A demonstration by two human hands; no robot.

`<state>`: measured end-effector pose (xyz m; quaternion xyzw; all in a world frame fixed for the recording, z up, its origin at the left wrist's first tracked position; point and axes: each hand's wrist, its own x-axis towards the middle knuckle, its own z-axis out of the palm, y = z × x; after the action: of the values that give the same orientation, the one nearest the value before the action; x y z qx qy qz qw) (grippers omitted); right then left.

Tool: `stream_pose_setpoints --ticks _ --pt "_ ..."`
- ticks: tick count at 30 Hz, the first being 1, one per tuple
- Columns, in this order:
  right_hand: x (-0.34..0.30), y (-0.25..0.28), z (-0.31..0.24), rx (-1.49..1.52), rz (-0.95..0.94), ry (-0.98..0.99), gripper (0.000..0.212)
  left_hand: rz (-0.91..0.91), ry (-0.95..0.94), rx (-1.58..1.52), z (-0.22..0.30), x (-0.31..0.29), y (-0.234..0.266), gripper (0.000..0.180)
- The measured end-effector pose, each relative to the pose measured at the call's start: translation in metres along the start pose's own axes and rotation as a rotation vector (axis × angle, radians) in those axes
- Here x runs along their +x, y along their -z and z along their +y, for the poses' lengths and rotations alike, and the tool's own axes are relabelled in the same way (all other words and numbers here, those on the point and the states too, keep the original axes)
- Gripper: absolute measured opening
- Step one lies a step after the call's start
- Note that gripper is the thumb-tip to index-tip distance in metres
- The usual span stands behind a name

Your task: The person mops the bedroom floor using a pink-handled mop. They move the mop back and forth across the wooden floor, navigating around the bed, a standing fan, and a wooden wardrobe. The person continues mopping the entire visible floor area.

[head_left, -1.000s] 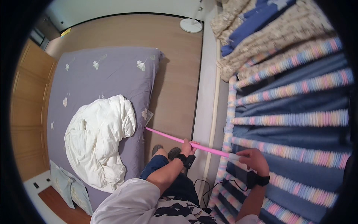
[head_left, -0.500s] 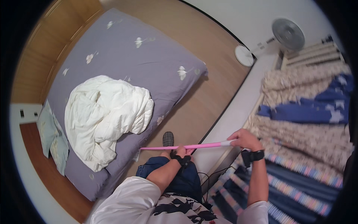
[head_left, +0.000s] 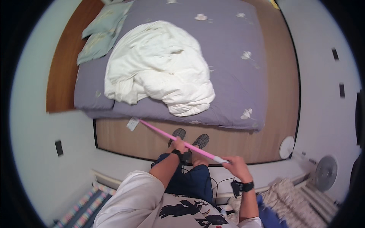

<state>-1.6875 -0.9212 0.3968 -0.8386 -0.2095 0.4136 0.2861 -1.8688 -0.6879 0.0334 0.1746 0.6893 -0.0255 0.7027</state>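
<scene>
A long pink-handled flat mop (head_left: pixel 161 132) slants across in front of me. Its pale, flat head (head_left: pixel 132 124) rests on the floor beside the bed's near side. My left hand (head_left: pixel 178 144) is closed around the middle of the handle. At the handle's upper, whitish end, my right hand (head_left: pixel 236 168) grips it with bent fingers. Black straps circle both wrists. Just beyond the handle stands the bed (head_left: pixel 228 81), covered in a purple flowered sheet, and a rumpled white quilt (head_left: pixel 159 72) lies on top.
Wooden floor (head_left: pixel 232 142) runs between the bed and a low white ledge (head_left: pixel 129 161) near me. On the right are a standing fan (head_left: pixel 326 173) and its round base (head_left: pixel 287 147). Dark cables (head_left: pixel 218 182) hang by my legs. Pillows (head_left: pixel 108 19) lie by the brown headboard (head_left: pixel 62 72).
My view has turned left, so the bed now lies straight ahead. The mop slants more steeply, with its head now plainly showing. Both hands keep their grip.
</scene>
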Motion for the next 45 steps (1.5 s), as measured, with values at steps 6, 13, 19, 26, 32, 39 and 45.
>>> stream_pose_setpoints --ticks 6,13,19,26,32,39,45 --pt "0.006 0.111 -0.034 0.094 -0.372 -0.376 0.04 0.03 0.126 -0.372 -0.044 -0.087 -0.089 0.033" --pt "0.056 0.031 -0.104 0.117 -0.425 -0.393 0.045 0.06 0.089 -0.356 0.041 -0.057 -0.025 0.041" --pt "0.129 -0.126 -0.174 0.108 -0.521 -0.292 0.05 0.142 -0.137 -0.415 0.153 0.029 0.128 0.04" --pt "0.22 -0.292 -0.255 0.014 -0.665 0.013 0.053 0.148 -0.266 -0.475 0.288 0.13 0.299 0.042" --pt "0.252 -0.358 -0.312 -0.097 -0.729 0.138 0.056 0.375 -0.276 -0.463 0.336 0.136 0.377 0.029" --pt "0.206 -0.302 -0.274 -0.161 -0.756 0.141 0.055 0.36 -0.322 -0.546 0.226 0.124 0.332 0.024" --pt "0.158 -0.172 -0.183 -0.163 -0.754 0.05 0.051 0.202 -0.084 -0.329 0.102 0.088 0.22 0.027"
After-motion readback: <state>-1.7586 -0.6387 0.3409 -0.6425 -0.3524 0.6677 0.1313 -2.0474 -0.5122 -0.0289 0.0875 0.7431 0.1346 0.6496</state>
